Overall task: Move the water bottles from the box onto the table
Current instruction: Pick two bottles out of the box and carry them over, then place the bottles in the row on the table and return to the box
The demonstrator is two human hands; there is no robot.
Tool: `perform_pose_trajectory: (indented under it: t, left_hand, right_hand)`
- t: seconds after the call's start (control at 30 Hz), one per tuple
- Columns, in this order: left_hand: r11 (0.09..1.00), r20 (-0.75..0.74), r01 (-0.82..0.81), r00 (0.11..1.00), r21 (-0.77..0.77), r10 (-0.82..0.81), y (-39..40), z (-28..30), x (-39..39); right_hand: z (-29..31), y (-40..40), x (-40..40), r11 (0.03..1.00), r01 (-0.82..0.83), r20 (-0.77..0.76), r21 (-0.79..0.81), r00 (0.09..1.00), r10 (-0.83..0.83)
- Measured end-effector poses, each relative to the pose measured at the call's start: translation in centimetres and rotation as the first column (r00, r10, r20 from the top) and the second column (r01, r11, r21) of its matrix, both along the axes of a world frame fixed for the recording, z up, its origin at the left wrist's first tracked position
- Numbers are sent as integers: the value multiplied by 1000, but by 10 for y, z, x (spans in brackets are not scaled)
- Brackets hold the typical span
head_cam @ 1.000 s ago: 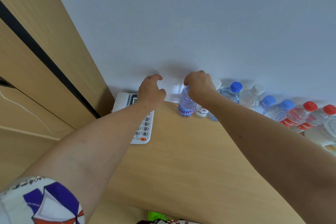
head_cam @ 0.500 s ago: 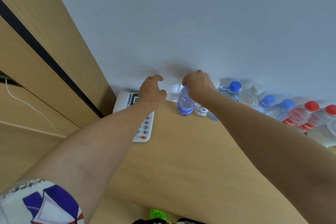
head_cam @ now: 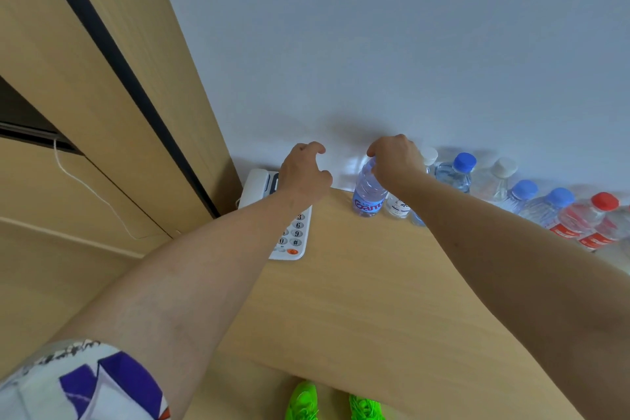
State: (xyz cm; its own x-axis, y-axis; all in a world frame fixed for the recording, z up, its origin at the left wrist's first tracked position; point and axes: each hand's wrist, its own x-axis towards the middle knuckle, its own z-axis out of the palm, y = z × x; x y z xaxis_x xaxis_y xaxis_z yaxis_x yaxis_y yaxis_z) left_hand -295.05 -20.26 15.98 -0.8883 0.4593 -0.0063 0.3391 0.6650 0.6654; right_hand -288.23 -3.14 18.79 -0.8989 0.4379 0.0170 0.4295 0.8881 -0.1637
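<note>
At the bottom of the frame my green shoes (head_cam: pixel 335 401) show under the near edge of the table (head_cam: pixel 358 300), and a patterned sleeve (head_cam: pixel 85 382) sits at lower left. Both my forearms reach up the frame toward the wall. Left of centre lies a white telephone (head_cam: pixel 289 235); its keys read 3, 6, 9, 0 and #. My left hand (head_cam: pixel 303 174) hovers over its upper end, fingers loosely curled, holding nothing.

My right hand (head_cam: pixel 395 160) is wrapped over the top of the bottle (head_cam: pixel 368 194), fingers curled round its neck, so the cap is hidden. The bottle stands upright on the table, directly beneath that hand, long axis running up the frame. Its blue label reads "Gant", the rest cut off. It ends a row of bottles (head_cam: pixel 531 194) running toward the right edge: white caps, blue caps, then red caps with red labels I cannot read. The box is not in view. I judge the next move is simply to let go.
</note>
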Motion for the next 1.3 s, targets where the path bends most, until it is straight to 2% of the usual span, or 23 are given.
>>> perform_pose_trajectory:
  t: [0.13,0.23,0.33,0.43,0.53,0.67,0.77,0.93,1.07,1.3]
  left_hand:
    - [998,-23,51,998,-45,-52,-3,1,1]
    - [994,-60,92,994,-56,-95,6,4,4]
    - [984,-123,174,976,-47,-178,22,9,19]
    - [953,-234,301,927,-5,-294,45,16,45]
    - [915,-341,403,862,11,-375,74,26,79]
    - [823,-389,566,749,-45,-536,116,44,133]
    - [734,-394,672,653,-93,-647,148,54,185]
    - [557,-419,814,453,-164,-787,195,68,304]
    - [401,-417,888,285,-224,-863,223,71,422]
    - [111,-366,949,-5,-295,-931,233,59,655]
  right_hand:
    - [3,-5,15,998,-48,-8,31,999,49]
    - [5,-7,39,999,0,-121,40,993,5]
    - [9,-5,68,998,54,-163,44,986,-46]
    - [13,-1,102,991,131,-205,36,971,-121]
    - [18,6,146,961,248,-199,120,955,-221]
    - [27,21,221,889,423,-180,176,902,-393]
    - [34,32,286,813,554,-191,178,830,-524]
    - [40,41,413,638,749,-181,176,662,-728]
    - [37,34,533,481,867,-174,128,497,-850]
    - [28,-4,750,205,978,-66,47,208,-976]
